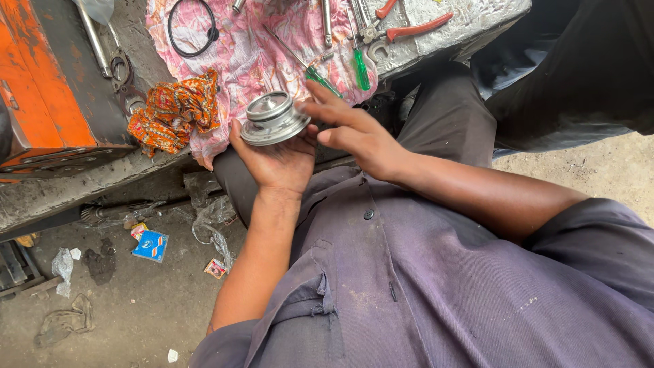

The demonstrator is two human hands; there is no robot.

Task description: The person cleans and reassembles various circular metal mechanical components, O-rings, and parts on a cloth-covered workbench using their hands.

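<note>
Grey metal formed the one round part [273, 119], a stepped disc with a raised hub. It lay flat in the left hand [276, 160], its axis pointing up toward the camera and tilted slightly away. The left fingers curled loosely under its rim. The right hand [354, 133] had its fingers spread, their tips touching the disc's right edge without closing on it. Behind, a pink cloth [252, 48] carried two green-handled screwdrivers [360, 68], one pair of red-handled pliers [415, 27] and one black ring [191, 27].
</note>
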